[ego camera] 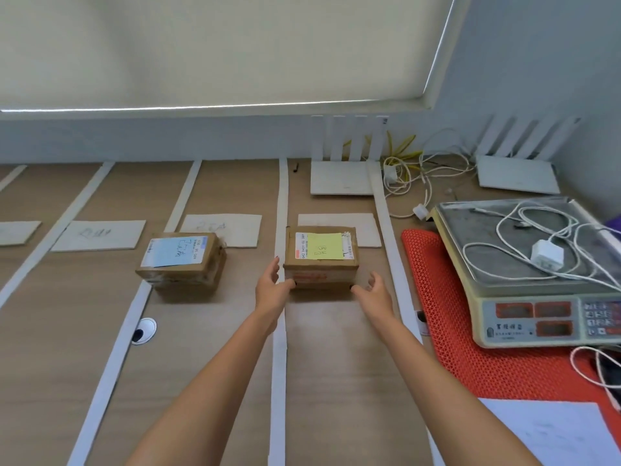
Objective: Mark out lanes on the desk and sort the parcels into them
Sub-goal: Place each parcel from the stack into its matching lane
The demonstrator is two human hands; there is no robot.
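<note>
**Squaring the yellow-noted parcel in its lane**

The brown cardboard parcel with the yellow sticky note (321, 255) sits on the wood-grain worktop (208, 348), in the lane between two white tape strips (281, 230), its far edge overlapping a white paper lane card (366, 230). The left hand (268, 287) and right hand (373, 290) flank its near corners, fingers spread and open, with only the thumb tips seeming to touch the box's front lower edge; neither hand grips it.

This looks like the final nudge or release. To do it well, keep the box's sides parallel to the strips and clear of both, and avoid pushing it farther over the card, so the writing stays readable. Draw the hands straight back so the box does not twist.

The brown cardboard parcel with the blue note (181, 260) lies one lane to the left, slightly askew, its near-left corner close to the tape.
</note>
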